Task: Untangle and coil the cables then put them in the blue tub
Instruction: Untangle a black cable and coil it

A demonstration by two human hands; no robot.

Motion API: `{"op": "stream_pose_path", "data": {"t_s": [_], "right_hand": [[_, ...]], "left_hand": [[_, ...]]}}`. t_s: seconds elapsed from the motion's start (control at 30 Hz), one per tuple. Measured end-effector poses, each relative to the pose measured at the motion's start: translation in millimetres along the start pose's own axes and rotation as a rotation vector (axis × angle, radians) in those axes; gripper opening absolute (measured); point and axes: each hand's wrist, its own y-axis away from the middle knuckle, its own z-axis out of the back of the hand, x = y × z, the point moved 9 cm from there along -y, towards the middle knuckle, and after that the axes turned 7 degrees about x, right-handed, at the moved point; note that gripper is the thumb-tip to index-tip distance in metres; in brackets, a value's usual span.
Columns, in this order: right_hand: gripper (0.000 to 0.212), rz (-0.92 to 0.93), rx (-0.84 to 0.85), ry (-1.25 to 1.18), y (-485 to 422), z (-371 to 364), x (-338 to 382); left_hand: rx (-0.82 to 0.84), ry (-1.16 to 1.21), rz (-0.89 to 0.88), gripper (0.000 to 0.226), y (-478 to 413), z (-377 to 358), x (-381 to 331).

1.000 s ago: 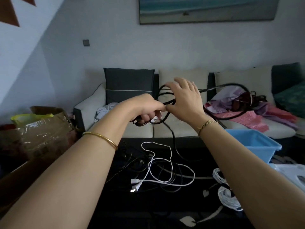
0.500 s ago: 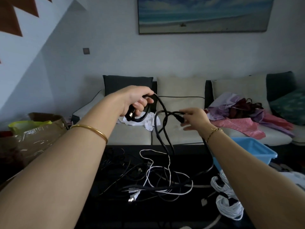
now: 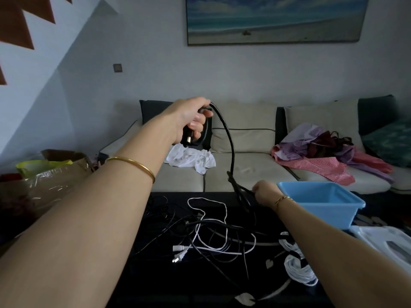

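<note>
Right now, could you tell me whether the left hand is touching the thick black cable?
Touching: the head view shows the left hand curled round the thick black cable.

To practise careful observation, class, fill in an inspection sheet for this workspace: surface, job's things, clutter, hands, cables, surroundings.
Surface: dark low table, cables strewn across it.
Job's things: blue tub at the table's right, no cable visible inside.
Clutter: cardboard box at left; white plastic object at right.
Hands: left hand raised, gripping the black cable near its plug; right hand lower, gripping the same cable.
Cables: white cable tangled with thin black cables; coiled white bundle near the right forearm.
Surroundings: sofa with white cloth and heap of clothes; beach picture on the wall.
</note>
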Motion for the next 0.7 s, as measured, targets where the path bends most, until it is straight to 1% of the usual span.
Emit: {"op": "stream_pose_path", "data": {"t_s": [0.07, 0.1, 0.13, 0.17, 0.2, 0.23, 0.3, 0.33, 0.43, 0.5, 0.6, 0.7], "right_hand": [[0.032, 0.118, -0.233, -0.454, 14, 30, 12], [0.029, 0.213, -0.262, -0.721, 25, 43, 25], [0.026, 0.314, -0.221, -0.936, 35, 51, 39], [0.026, 0.402, -0.148, -1.048, 43, 57, 57], [0.027, 0.464, -0.084, -1.033, 50, 61, 72], [0.026, 0.507, -0.044, -0.949, 57, 62, 83], [0.017, 0.543, -0.023, -0.799, 62, 59, 96], [0.015, 0.552, -0.026, -0.766, 65, 57, 98], [0.021, 0.536, -0.02, -0.796, 67, 46, 93], [0.021, 0.512, 0.037, -0.797, 69, 38, 94], [0.015, 0.471, 0.079, -0.628, 68, 29, 96], [0.006, 0.41, 0.174, -0.368, 71, 22, 102]], "left_hand": [[0.054, -0.061, 0.029, 0.032, 2, -10, 4], [0.072, -0.082, 0.042, 0.032, 3, -14, 5], [0.087, -0.088, 0.056, 0.032, 4, -17, 7], [0.101, -0.077, 0.071, 0.032, 5, -19, 9], [0.122, -0.047, 0.087, 0.033, 6, -22, 12], [0.148, 0.004, 0.102, 0.033, 7, -25, 14], [0.209, 0.157, 0.118, 0.034, 9, -30, 17], [0.238, 0.249, 0.117, 0.034, 10, -32, 18], [0.314, 0.541, 0.085, 0.032, 15, -38, 17], [0.337, 0.692, 0.05, 0.031, 15, -40, 14], [0.316, 0.893, -0.003, 0.031, 10, -39, 11], [0.197, 1.09, -0.101, 0.027, 1, -30, 10]]}}
